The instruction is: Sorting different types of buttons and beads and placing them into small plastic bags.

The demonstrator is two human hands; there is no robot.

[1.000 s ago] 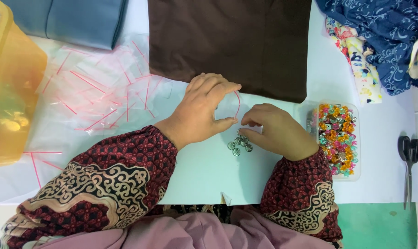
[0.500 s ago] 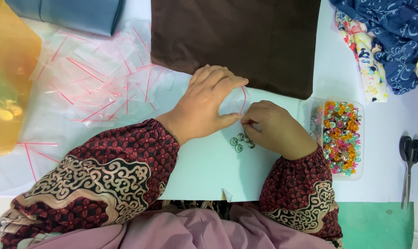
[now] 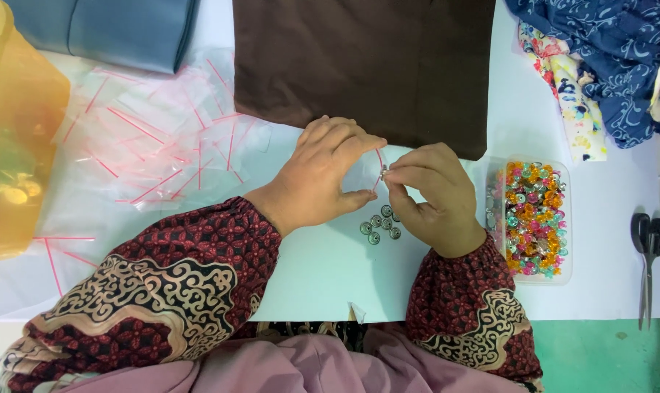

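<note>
A white table (image 3: 606, 291) carries a dark brown cloth (image 3: 366, 65) at the far edge, a heap of clear zip bags with pink strips (image 3: 148, 145) to the left, a translucent orange container (image 3: 17, 138) at the left edge and black scissors (image 3: 649, 255) on the right. A clear tray of coloured beads (image 3: 531, 218) sits just beside the right hand (image 3: 432, 200), whose fingertips pinch a small metal piece. The left hand (image 3: 319, 182) (thumb and fingers closed) holds open a small clear bag (image 3: 365, 171) against it, above a few loose metal snap buttons (image 3: 379, 225).
</note>
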